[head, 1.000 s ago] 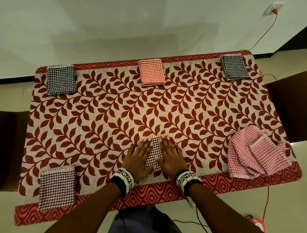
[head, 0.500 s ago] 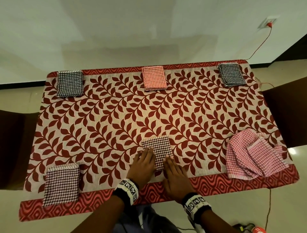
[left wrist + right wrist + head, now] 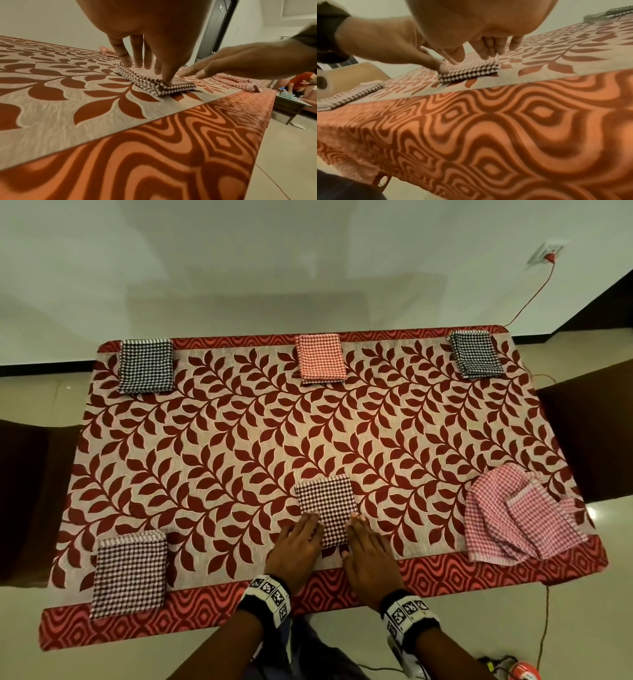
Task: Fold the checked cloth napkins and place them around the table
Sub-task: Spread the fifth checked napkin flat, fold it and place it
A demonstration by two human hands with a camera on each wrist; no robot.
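Observation:
A brown-checked folded napkin (image 3: 325, 505) lies near the table's front middle on the leaf-patterned tablecloth (image 3: 239, 460). My left hand (image 3: 297, 544) lies flat at its near left corner; in the left wrist view the straight fingers (image 3: 137, 56) press on the napkin (image 3: 154, 82). My right hand (image 3: 367, 544) lies flat at its near right edge, fingers (image 3: 488, 50) straight on the napkin (image 3: 471, 71). Folded napkins sit at the far left (image 3: 145, 365), far middle (image 3: 320, 357), far right (image 3: 476, 355) and near left (image 3: 132, 573). A pink checked napkin (image 3: 520, 517) lies unfolded and crumpled at the near right.
Dark chairs stand at the table's left (image 3: 27, 494) and right (image 3: 589, 433) ends. A red cable (image 3: 534, 292) runs from a wall socket to the far right corner. In the left wrist view a person in orange (image 3: 300, 83) is behind a low table at the right.
Both hands have slid back toward the near edge, uncovering most of the brown-checked napkin. The napkin stays where it was.

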